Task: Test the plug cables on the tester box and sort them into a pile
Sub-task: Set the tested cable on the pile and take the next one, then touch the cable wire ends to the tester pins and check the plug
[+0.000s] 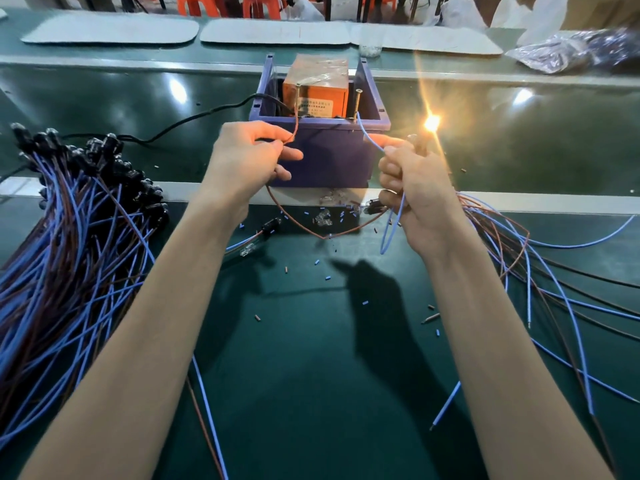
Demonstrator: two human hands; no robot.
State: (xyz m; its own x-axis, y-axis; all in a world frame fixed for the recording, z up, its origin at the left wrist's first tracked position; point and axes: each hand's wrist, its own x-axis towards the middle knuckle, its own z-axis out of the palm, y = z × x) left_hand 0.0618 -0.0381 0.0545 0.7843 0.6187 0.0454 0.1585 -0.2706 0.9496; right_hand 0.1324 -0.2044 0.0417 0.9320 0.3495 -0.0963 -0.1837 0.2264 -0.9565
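Forearms (138, 358) reach up from the bottom edge of the frame, ours and bare, and meet over the dark green tabletop (311, 358) that fills most of the view. Largest on it is the sorted pile (69, 254) at the left edge. Its blue and brown leads fan toward us with their black plugs bunched at the far end. We judge these the tested ones, kept well apart from the work. A thinner spray of untested cables (554, 289) spreads over the right side, its upper end running in behind our right wrist, so the next one is at hand.

At upper centre stands the purple tester box (325, 154), open-topped, with an orange transformer (317, 88) inside and two metal posts (298, 98) rising at its front wall. A black power cord (194, 117) leaves it to the left.

Our left hand (249, 157) sits just in front of the box. Its grip is pinched together on the brown lead (294, 129) between thumb and forefinger, steering the bare end up to the left post. Our right hand (415, 199) has its grip clamped on the blue lead (369, 136), whose end rises to the right post. Its curled fingers (391, 168) seem to hold the same cable's plug as well.

Each lead goes to its own post so the circuit closes. The small bulb (432, 123) above the right hand glows bright orange, so this cable appears to pass and seems bound for the left pile. Tiny blue and brown insulation scraps (327, 278) dot the tabletop between our arms.
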